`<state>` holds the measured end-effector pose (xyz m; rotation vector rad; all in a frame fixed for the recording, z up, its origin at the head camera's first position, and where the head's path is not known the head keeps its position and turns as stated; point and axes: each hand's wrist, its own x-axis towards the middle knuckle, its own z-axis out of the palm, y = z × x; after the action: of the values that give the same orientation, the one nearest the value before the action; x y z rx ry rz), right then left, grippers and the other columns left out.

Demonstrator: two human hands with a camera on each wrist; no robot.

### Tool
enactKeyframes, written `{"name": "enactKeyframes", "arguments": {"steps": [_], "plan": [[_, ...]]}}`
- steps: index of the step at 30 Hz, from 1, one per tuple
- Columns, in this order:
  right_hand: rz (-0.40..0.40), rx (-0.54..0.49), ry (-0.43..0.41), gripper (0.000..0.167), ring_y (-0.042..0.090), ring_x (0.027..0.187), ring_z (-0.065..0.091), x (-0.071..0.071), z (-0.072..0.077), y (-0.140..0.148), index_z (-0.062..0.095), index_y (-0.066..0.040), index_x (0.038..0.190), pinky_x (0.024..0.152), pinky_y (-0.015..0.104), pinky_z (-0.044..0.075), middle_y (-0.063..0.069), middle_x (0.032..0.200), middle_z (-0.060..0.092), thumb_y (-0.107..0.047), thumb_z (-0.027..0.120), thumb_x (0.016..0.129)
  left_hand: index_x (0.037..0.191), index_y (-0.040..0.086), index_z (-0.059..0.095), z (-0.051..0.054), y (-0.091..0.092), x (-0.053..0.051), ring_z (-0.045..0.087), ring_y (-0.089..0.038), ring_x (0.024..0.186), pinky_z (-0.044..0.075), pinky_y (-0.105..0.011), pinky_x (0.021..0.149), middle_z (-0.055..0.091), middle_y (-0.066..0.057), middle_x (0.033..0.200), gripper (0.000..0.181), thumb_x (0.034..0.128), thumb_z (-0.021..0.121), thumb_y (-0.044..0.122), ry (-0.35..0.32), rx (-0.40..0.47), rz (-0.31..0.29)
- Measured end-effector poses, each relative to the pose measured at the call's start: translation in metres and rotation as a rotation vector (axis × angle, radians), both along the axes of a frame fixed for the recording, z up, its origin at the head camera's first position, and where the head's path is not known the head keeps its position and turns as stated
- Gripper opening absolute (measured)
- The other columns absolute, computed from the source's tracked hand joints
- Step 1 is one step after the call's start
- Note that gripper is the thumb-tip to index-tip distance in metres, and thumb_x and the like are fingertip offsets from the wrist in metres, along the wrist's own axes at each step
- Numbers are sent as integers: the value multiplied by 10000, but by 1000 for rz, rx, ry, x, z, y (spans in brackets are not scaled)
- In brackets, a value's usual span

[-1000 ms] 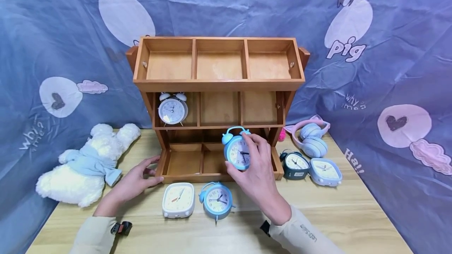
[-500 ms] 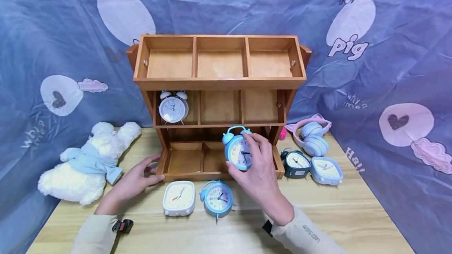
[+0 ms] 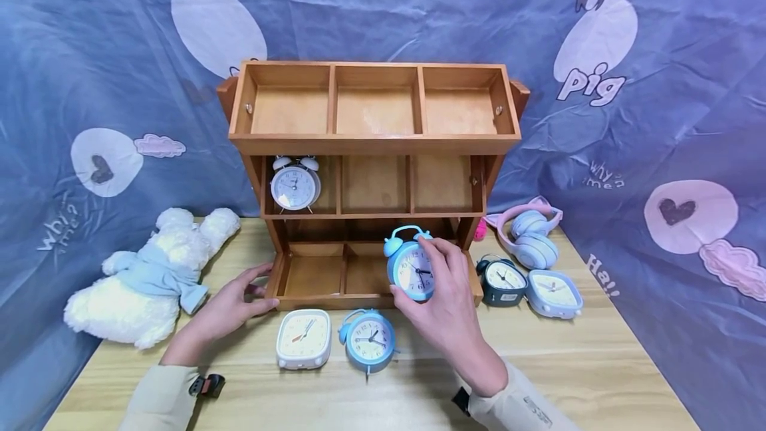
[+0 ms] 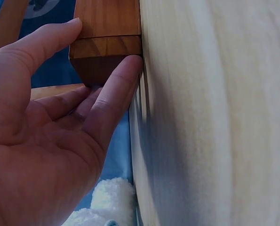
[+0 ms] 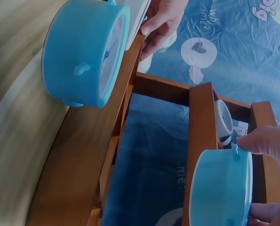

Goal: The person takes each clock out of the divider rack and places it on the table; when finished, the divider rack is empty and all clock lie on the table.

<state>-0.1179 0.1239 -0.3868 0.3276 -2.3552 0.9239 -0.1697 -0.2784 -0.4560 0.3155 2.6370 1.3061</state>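
Note:
My right hand (image 3: pixel 445 291) holds a blue twin-bell alarm clock (image 3: pixel 413 270) by its sides, thumb at the lower left, above the lower right of the wooden shelf (image 3: pixel 371 145). In the right wrist view the held clock (image 5: pixel 220 188) shows its round blue side between thumb and fingers. My left hand (image 3: pixel 230 308) touches the shelf's lower left corner with extended fingers; its contact shows in the left wrist view on the wooden corner (image 4: pixel 107 47). A second blue alarm clock (image 3: pixel 370 340) and a white square clock (image 3: pixel 303 340) lie in front of the shelf.
A white twin-bell clock (image 3: pixel 295 186) stands in the middle tier's left compartment. Right of the shelf are a dark green clock (image 3: pixel 504 279), a pale blue square clock (image 3: pixel 554 292) and cat-ear headphones (image 3: pixel 532 235). A white plush toy (image 3: pixel 143 278) lies at the left.
My right hand has moved slightly right and down, carrying the blue alarm clock lower. The left hand keeps its place at the shelf corner.

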Motion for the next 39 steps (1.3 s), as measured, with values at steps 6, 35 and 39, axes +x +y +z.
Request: {"name": "enactKeyframes", "arguments": {"steps": [6, 35, 39], "plan": [[-9, 9, 1, 863, 355, 1345, 579, 2, -5, 7, 645, -78, 1529, 939, 541, 599, 170, 1495, 588, -277, 994, 765, 1709, -11, 379, 1, 1, -1, 670, -380, 1278, 589, -303, 708, 505, -291, 1667, 863, 1034, 831, 279, 11, -13, 3], [-3, 79, -276, 869, 296, 1327, 580, 33, -36, 27, 665, -74, 1539, 1023, 522, 584, 122, 1452, 613, -257, 1021, 768, 1706, -18, 384, 2, 1, -2, 676, -382, 1281, 585, -290, 730, 495, -288, 1681, 858, 1033, 833, 268, 26, -9, 3], [-6, 90, -309, 876, 266, 1326, 573, 37, -40, 25, 662, -84, 1548, 1033, 508, 586, 97, 1447, 613, -280, 1025, 775, 1707, -23, 377, 1, 1, 0, 678, -386, 1283, 589, -295, 717, 496, -294, 1678, 860, 1035, 830, 264, 20, -6, -1]]}}
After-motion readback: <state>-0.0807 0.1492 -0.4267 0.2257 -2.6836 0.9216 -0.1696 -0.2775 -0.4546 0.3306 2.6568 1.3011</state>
